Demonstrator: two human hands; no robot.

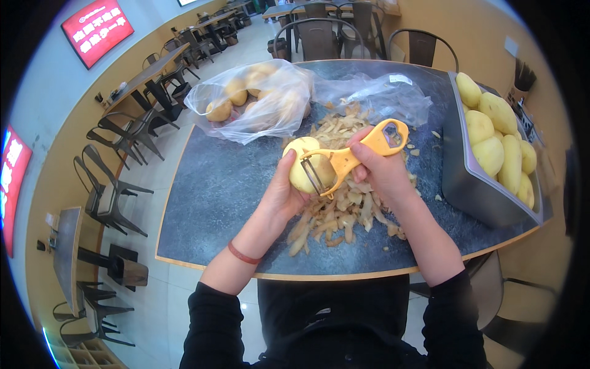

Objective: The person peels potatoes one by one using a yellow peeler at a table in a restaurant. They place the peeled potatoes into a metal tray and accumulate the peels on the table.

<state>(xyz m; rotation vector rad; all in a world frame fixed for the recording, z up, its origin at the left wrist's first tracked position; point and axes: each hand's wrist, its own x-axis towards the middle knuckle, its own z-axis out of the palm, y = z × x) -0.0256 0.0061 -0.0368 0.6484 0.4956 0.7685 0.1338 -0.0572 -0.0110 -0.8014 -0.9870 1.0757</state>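
A potato (298,146), mostly pale and peeled with a browner patch of skin at its right, rests in my left hand (286,193). My right hand (375,168) grips a yellow Y-shaped vegetable peeler (349,157) by its handle. The peeler's metal blade lies over the potato's near right side; whether it touches cannot be told. Under both hands a heap of potato peelings (343,219) spreads over the dark table (221,184). The palm of my left hand is partly hidden behind the potato.
A clear plastic bag (262,104) of unpeeled potatoes stands at the far left, beside a flattened plastic bag (382,97). At the right, a deep metal container (479,193) is heaped with peeled potatoes (493,115). A chopstick holder (518,92) stands behind it. Chairs (318,39) line the far side.
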